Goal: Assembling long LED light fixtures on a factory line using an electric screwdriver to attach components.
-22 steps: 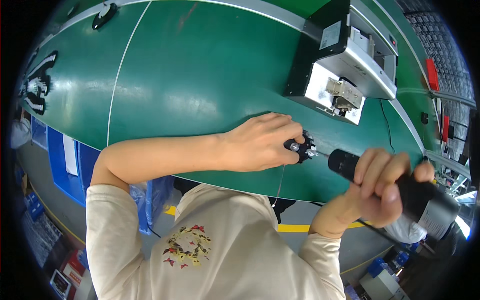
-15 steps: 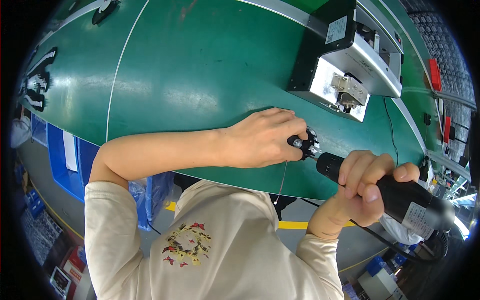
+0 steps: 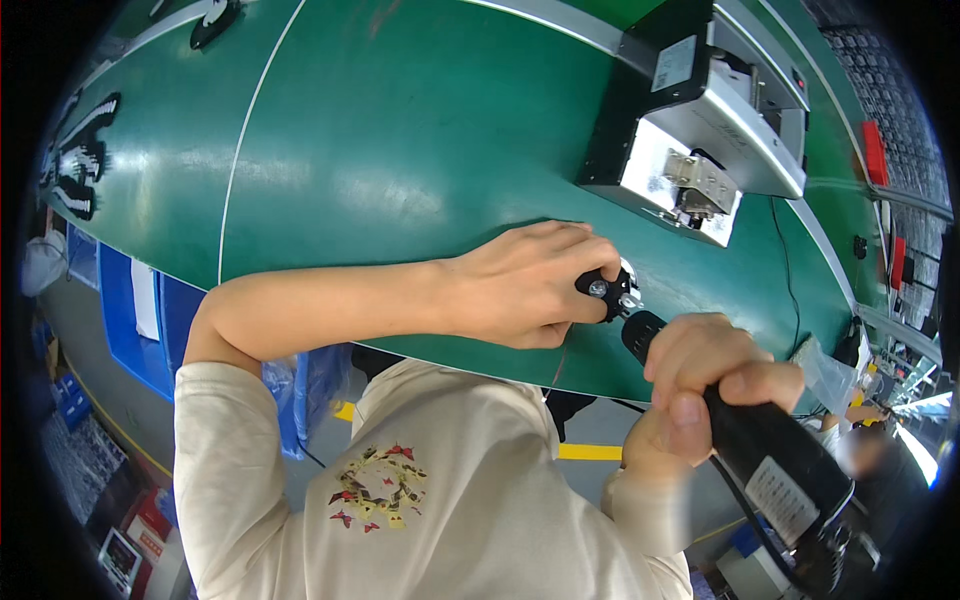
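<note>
My left hand (image 3: pixel 535 285) pinches a small black part (image 3: pixel 598 288) with shiny metal and clear bits, holding it down on the green bench. My right hand (image 3: pixel 705 385) is wrapped around a black corded electric screwdriver (image 3: pixel 785 470). The screwdriver slants, its ribbed nose (image 3: pixel 641 333) at the near right side of the black part. Whether the bit touches the part cannot be made out. My left fingers hide much of the part.
A boxy black and silver machine (image 3: pixel 690 125) stands at the far right of the green bench (image 3: pixel 400 130), a thin cable beside it. Black and white pieces (image 3: pixel 80 160) lie at the left. Blue bins (image 3: pixel 135 320) sit below the left edge.
My right hand and the screwdriver have moved slightly left, and the tool's rear end has swung down toward me. My left hand and the black part stay nearly in place.
</note>
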Tool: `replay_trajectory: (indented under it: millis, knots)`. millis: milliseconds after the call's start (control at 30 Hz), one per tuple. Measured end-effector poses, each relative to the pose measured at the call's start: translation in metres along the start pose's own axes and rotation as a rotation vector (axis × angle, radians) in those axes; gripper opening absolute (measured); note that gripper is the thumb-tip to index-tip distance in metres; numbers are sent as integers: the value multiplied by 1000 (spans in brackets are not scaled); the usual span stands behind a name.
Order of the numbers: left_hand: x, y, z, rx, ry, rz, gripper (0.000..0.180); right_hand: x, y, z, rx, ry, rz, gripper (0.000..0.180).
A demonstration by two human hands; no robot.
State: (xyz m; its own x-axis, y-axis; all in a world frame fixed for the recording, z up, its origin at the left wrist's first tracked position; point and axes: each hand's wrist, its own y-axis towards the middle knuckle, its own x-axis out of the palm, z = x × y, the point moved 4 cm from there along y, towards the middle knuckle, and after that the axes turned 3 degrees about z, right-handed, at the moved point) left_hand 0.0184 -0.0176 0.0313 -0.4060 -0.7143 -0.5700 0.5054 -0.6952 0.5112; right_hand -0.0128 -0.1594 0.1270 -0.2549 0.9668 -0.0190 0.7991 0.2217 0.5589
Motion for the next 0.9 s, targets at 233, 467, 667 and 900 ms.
replay_trajectory:
  millis: [233,467,667,900]
  knots:
    - [-12,7,-1,-86,-169,-34,31,-42,1,-35,-136,237,248,45]
    - [-98,10,-32,-282,-131,-332,50,-90,-3,-28,-114,-48,386,54]
    - [-134,-12,-103,-356,546,468,70,-102,-11,-20,-35,-782,689,52]
    - [-219,-141,-64,-661,544,480,50,20,-35,-14,-252,-1024,337,68]
